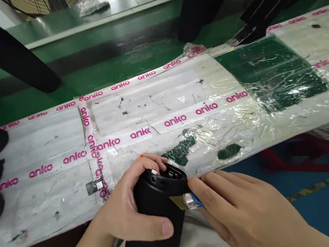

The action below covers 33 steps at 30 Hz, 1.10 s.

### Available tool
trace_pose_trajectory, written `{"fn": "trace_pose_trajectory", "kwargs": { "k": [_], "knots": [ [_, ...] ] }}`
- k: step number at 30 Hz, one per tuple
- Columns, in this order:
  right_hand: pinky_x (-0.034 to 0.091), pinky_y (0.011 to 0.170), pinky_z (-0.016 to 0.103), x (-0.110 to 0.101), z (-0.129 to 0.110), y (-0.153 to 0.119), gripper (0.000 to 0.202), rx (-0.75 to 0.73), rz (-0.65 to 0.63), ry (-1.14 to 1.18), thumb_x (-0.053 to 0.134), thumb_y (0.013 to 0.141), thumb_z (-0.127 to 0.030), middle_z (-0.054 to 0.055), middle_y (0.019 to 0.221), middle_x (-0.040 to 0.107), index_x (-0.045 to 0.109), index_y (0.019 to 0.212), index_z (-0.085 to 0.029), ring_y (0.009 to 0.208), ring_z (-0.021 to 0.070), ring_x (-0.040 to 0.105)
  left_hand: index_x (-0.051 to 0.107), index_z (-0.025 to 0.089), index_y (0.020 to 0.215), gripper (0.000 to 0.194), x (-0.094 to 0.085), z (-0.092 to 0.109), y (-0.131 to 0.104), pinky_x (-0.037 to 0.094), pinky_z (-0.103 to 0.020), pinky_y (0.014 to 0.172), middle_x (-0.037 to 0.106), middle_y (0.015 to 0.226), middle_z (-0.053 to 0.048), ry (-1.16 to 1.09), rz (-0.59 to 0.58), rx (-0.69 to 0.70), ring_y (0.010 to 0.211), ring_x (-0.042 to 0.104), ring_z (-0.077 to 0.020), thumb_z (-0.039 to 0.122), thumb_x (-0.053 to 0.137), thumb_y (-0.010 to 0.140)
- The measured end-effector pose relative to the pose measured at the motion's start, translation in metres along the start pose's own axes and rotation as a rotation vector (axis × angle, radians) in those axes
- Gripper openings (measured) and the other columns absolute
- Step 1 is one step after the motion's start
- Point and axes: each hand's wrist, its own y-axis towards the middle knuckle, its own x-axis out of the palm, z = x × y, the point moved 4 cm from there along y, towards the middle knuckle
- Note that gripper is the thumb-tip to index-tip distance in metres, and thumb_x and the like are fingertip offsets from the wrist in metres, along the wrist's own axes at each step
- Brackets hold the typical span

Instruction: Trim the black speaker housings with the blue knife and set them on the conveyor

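The left hand (132, 208) was wrapped firmly around a black tubular housing (160, 223), thumb laid across its near face and fingers hooked over the far side of the rim. The right hand (238, 200) pinched what looked like a utility knife (191, 201), blue and silver, though the fingers hid most of it and I wouldn't swear to the name.

The housing lay within the left palm, its long axis running from the slotted open end, just above that thumb, down toward the person's lap, the top leaning a little right. The left hand was the nearer, being around it; the right was just beside the rim's right edge. The knife's thin tip pointed left, at the wall just below the rim; whether it touched, I couldn't tell.

Beyond the grip, pink "anko" lettering repeated along the white tape (206, 108) on the covered worktop (58, 207). Left of the grip, a small black label (95, 186) carried print too fine to read.
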Motion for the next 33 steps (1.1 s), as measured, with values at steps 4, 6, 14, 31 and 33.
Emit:
{"fn": "trace_pose_trajectory", "kwargs": {
  "k": [4,6,14,31,33],
  "knots": [
    [0.044,0.062,0.038,0.002,0.001,-0.001,0.034,0.014,-0.011,0.014,0.050,0.092,-0.004,0.003,0.085,0.065,0.058,0.124,-0.015,0.066,0.0229,0.060,0.066,0.035,0.118,0.065,0.001,-0.001,0.001,0.048,-0.047,0.115,0.059,0.125,-0.003,0.009,0.001,-0.010,0.135,0.058,-0.0334,0.029,0.103,0.065],
    [0.043,0.062,0.038,0.003,0.001,-0.001,0.034,0.015,-0.005,0.017,0.050,0.093,-0.004,0.003,0.084,0.065,0.058,0.123,-0.015,0.066,0.0229,0.060,0.066,0.035,0.118,0.064,0.001,-0.001,0.001,0.048,-0.047,0.115,0.059,0.126,-0.003,0.013,0.006,-0.015,0.136,0.057,-0.0337,0.030,0.103,0.066],
    [0.044,0.063,0.038,0.002,0.002,0.001,0.030,0.004,0.000,0.021,0.049,0.095,-0.005,0.002,0.083,0.065,0.058,0.122,-0.015,0.066,0.0229,0.060,0.067,0.035,0.117,0.066,0.000,-0.002,0.001,0.049,-0.045,0.113,0.060,0.125,-0.003,0.007,0.010,-0.014,0.133,0.058,-0.0329,0.032,0.105,0.063],
    [0.034,0.051,0.036,0.001,-0.001,0.004,0.036,0.095,-0.153,-0.063,0.053,0.074,-0.004,0.000,0.071,0.058,0.047,0.102,-0.024,0.049,0.0215,0.057,0.057,0.032,0.114,0.053,0.018,0.018,0.005,0.047,-0.040,0.101,0.057,0.119,0.000,0.251,-0.002,-0.067,0.131,0.053,-0.0310,0.015,0.080,0.070],
    [0.028,0.047,0.035,-0.002,0.002,0.007,0.039,0.099,-0.223,-0.050,0.058,0.064,-0.005,-0.001,0.067,0.058,0.046,0.095,-0.026,0.044,0.0215,0.056,0.057,0.031,0.113,0.050,0.021,0.022,0.007,0.049,-0.039,0.096,0.058,0.123,-0.001,0.286,0.016,-0.083,0.121,0.057,-0.0288,0.016,0.077,0.071]
  ]
}}
